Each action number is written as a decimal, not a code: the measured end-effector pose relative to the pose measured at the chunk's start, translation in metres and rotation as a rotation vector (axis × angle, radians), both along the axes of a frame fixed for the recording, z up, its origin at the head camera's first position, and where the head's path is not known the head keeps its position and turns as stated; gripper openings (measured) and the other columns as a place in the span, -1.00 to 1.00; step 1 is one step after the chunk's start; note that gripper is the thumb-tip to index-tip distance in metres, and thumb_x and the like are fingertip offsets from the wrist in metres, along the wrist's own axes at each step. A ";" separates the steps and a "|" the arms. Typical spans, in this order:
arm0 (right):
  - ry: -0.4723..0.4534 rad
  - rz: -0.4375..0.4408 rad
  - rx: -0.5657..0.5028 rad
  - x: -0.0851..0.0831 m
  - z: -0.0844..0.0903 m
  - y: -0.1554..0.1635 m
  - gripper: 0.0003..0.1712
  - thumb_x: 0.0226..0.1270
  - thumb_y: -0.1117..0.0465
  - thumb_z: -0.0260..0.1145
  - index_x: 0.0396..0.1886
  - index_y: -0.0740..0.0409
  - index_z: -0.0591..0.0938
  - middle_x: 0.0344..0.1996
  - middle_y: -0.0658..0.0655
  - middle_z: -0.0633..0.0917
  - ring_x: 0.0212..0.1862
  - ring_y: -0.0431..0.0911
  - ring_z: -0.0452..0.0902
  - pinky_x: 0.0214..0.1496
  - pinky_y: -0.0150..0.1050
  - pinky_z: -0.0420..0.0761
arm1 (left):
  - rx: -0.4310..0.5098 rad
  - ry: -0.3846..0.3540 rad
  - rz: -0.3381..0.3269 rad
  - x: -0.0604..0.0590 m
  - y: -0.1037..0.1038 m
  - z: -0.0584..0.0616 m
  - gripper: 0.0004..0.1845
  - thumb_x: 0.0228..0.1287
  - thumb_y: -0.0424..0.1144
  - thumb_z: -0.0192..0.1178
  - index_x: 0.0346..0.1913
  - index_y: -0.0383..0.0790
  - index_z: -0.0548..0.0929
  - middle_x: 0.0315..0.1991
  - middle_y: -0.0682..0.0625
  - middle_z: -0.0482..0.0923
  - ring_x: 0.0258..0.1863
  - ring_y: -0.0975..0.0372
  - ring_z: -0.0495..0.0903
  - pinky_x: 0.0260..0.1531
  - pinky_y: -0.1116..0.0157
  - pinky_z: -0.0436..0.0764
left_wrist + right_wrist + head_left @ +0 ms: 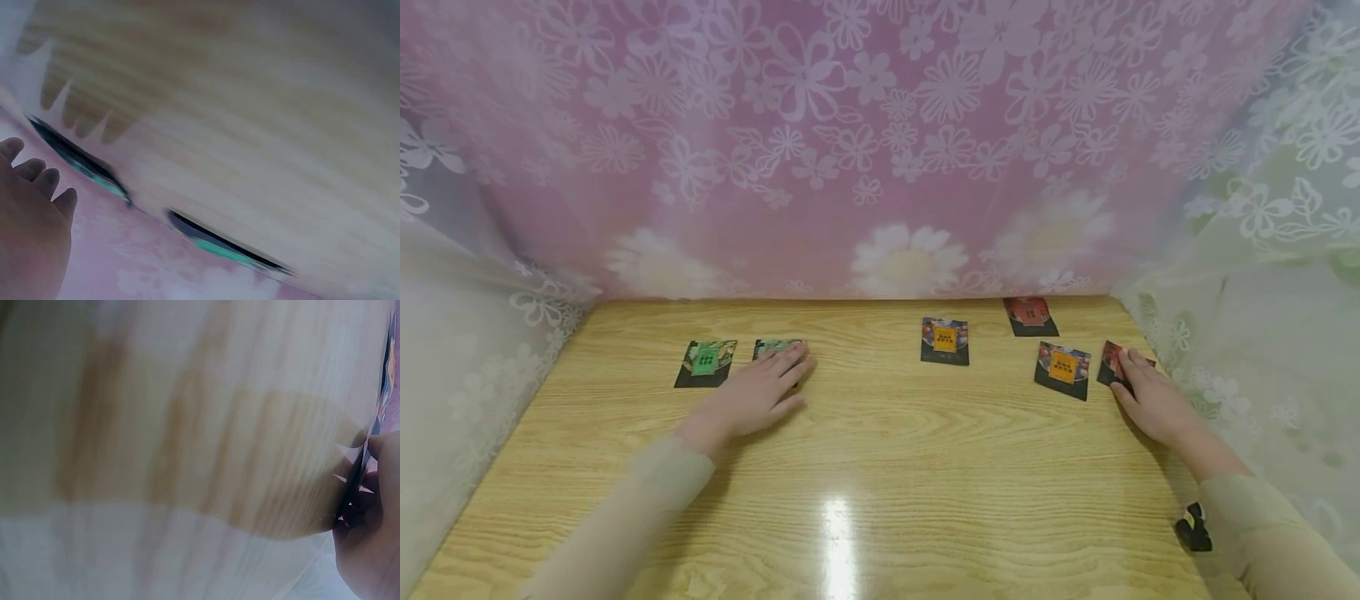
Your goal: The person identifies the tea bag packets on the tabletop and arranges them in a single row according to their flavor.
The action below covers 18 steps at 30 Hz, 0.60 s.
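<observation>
My left hand [758, 394] reaches over a small green-labelled black packet [767, 345], covering much of it. Its fingers are extended; in the left wrist view the hand [34, 212] appears slightly apart from the nearer packet [81, 161]. Just left lies another green-labelled packet [706, 364]. At the right, my right hand [1159, 406] holds a red-labelled packet [1112, 362] by its edges, thumb at the near left side. The right wrist view shows that packet [353, 481] almost edge-on, with curled fingers [367, 503] against it.
An orange-labelled packet [1063, 369] lies left of the right hand, another orange-labelled packet [945, 341] farther left. A red-labelled packet [1031, 315] sits at the back edge by the pink floral curtain [865, 167]. A small black object [1192, 529] is beside the right forearm on the wooden table [880, 467].
</observation>
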State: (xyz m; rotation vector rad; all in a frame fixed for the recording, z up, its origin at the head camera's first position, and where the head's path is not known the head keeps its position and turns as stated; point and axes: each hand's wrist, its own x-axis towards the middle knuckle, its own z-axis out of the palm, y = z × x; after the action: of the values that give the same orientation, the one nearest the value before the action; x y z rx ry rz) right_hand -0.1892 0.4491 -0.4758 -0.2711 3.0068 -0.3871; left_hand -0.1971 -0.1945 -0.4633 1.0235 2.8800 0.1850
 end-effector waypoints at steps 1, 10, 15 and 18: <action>0.000 0.000 -0.001 0.000 0.000 0.000 -0.19 0.82 0.01 -0.11 0.66 0.56 -0.05 0.57 0.72 0.01 0.60 0.59 -0.06 0.50 0.56 0.14 | 0.000 -0.003 -0.008 -0.002 0.006 0.000 -0.27 0.70 0.08 -0.02 0.71 -0.21 0.15 0.74 -0.22 0.00 0.73 -0.09 0.03 0.71 -0.12 0.13; 0.010 0.003 -0.006 -0.001 -0.002 0.001 -0.19 0.82 0.02 -0.11 0.66 0.55 -0.05 0.57 0.71 0.02 0.60 0.58 -0.07 0.52 0.55 0.13 | -0.024 -0.010 -0.077 -0.026 0.062 0.004 -0.28 0.72 0.11 -0.11 0.73 -0.15 0.09 0.76 -0.18 -0.06 0.75 -0.06 -0.02 0.73 -0.09 0.05; 0.000 -0.002 0.002 -0.001 -0.001 0.000 -0.19 0.82 0.02 -0.10 0.66 0.56 -0.05 0.58 0.71 0.02 0.60 0.58 -0.06 0.52 0.55 0.13 | -0.063 -0.001 -0.125 -0.039 0.092 0.002 -0.28 0.74 0.13 -0.17 0.74 -0.14 0.05 0.76 -0.16 -0.09 0.76 0.00 -0.07 0.75 0.01 0.00; -0.003 -0.004 0.008 -0.001 -0.001 0.000 -0.19 0.82 0.02 -0.11 0.67 0.55 -0.06 0.58 0.71 0.01 0.60 0.58 -0.07 0.52 0.55 0.13 | -0.087 0.003 -0.143 -0.046 0.110 0.002 -0.28 0.75 0.13 -0.20 0.74 -0.12 0.03 0.76 -0.15 -0.11 0.76 0.03 -0.08 0.76 0.04 -0.02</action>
State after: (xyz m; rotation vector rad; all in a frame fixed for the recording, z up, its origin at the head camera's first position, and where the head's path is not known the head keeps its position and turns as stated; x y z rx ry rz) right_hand -0.1897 0.4493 -0.4764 -0.2638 3.0057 -0.3756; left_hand -0.2429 -0.0846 -0.4609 1.2078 2.7758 0.0490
